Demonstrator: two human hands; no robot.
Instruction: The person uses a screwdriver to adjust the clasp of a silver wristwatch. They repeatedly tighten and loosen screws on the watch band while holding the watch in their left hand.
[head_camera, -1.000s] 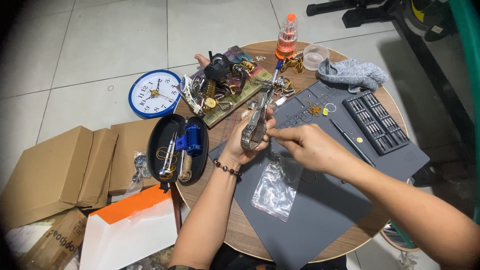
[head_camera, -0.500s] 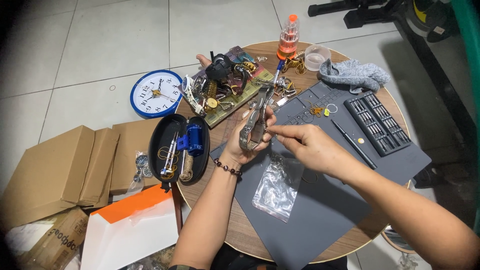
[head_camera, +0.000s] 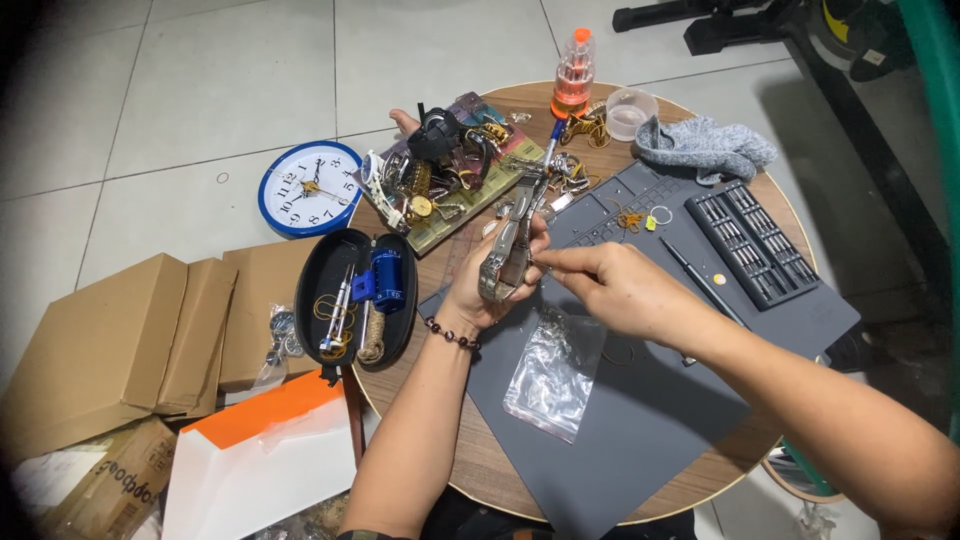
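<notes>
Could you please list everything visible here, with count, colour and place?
wristwatch: one, silver metal band, held in the left hand
plastic bag: one, clear, on the mat
work mat: one, grey, on the round wooden table
screwdriver bit tray: one, black, mat's right side
cloth: one, grey, far right
tool case: one, black, open, table's left edge
wall clock: one, blue-rimmed, floor
cardboard boxes: several, brown, floor left
left hand: holds the watch
right hand: fingertips at the watch
</notes>
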